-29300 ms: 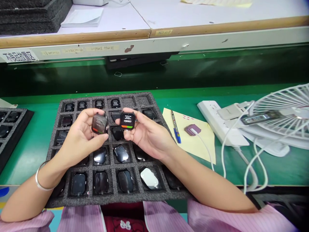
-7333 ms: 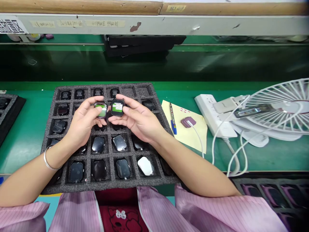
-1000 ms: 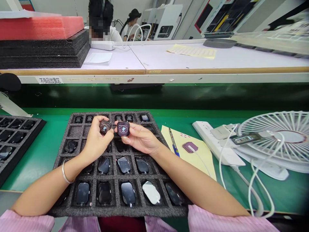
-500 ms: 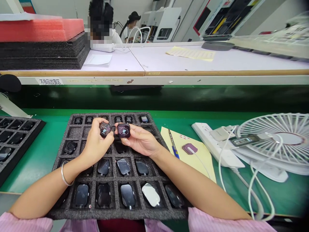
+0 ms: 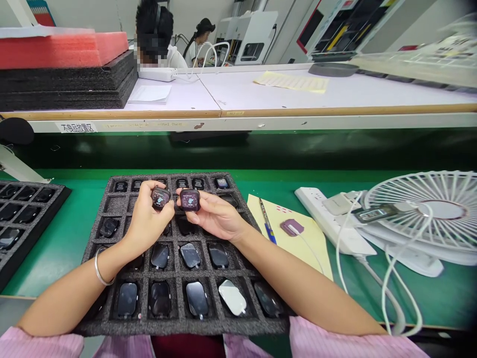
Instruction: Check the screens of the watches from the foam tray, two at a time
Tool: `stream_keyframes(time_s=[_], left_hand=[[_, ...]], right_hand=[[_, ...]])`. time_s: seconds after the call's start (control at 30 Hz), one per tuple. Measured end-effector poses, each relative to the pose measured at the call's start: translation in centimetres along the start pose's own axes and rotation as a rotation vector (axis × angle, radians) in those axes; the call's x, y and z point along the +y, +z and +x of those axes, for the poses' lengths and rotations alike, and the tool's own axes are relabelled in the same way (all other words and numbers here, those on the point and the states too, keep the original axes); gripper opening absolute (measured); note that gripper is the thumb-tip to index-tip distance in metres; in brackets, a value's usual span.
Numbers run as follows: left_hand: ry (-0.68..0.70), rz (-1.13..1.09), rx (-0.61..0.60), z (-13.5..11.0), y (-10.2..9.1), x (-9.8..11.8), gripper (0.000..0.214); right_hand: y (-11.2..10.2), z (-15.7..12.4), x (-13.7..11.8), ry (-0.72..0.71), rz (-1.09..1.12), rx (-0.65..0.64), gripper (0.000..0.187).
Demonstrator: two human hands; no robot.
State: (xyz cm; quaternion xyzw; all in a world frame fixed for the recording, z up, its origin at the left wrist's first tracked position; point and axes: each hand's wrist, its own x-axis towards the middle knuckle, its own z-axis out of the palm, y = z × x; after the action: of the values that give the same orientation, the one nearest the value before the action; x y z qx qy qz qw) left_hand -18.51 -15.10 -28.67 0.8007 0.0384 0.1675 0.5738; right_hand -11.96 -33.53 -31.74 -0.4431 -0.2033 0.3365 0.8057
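My left hand is closed round a small black watch body whose screen is lit. My right hand grips a second lit watch body right beside it. Both are held a little above the far half of a dark foam tray with a grid of pockets. Several more watch bodies lie in the pockets, dark screens up, and one white-backed piece lies in the near row. A silver bangle sits on my left wrist.
A second foam tray lies at the left. To the right are a yellow paper with a blue pen and a purple charging puck, a white power strip, cables and a white fan. Two people sit beyond the white bench.
Since the older frames the watch screens have gone from green to a dark dial face and my head has risen. Over the last second both hands have barely shifted.
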Motion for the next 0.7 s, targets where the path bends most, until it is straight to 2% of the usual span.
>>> stream_keyframes(time_s=[0.2, 0.47, 0.7], left_hand=[[0.022, 0.023, 0.002, 0.18, 0.00, -0.17, 0.034], [0.022, -0.040, 0.011, 0.24, 0.28, -0.67, 0.039], [0.029, -0.002, 0.006, 0.11, 0.15, -0.57, 0.036]], right_hand=[[0.00, 0.13, -0.01, -0.012, 0.031, 0.013, 0.038], [-0.38, 0.37, 0.34, -0.037, 0.100, -0.064, 0.038], [-0.20, 0.27, 0.17, -0.034, 0.093, -0.057, 0.038]])
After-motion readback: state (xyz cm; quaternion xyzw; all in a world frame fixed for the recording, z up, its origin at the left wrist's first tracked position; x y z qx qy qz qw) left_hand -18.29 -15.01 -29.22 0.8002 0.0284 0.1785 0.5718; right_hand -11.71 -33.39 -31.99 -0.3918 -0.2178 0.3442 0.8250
